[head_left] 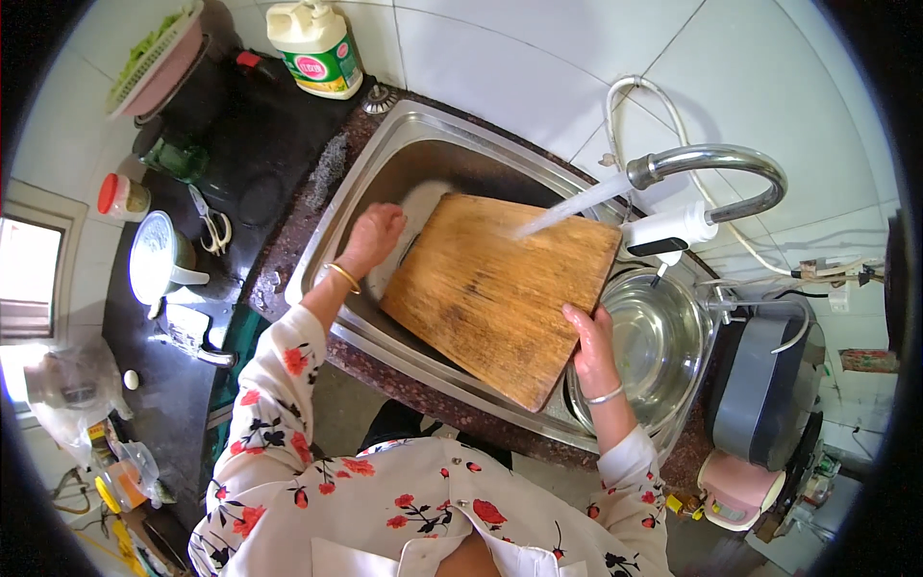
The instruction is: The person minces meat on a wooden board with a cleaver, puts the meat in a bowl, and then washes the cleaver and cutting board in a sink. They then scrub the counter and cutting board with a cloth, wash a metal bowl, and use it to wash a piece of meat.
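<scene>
A wooden cutting board [497,296] lies tilted across the stainless steel sink [346,209], its face wet. Water runs onto its upper part from the curved metal faucet [721,159]. My right hand [593,339] grips the board's right edge, thumb on top, fingers hidden underneath. Over the sink's left part is my left hand [376,234], its fingers curled, left of the board; whether anything is inside them cannot be told. A round pale object, perhaps a basin, shows partly beneath the board.
Right of the sink sits a clear glass bowl [649,346]. A jug of detergent [314,54] and a sink strainer [378,99] stand behind. On the left counter lie scissors [214,223], a cleaver [189,332] and a white-handled strainer or ladle [155,256].
</scene>
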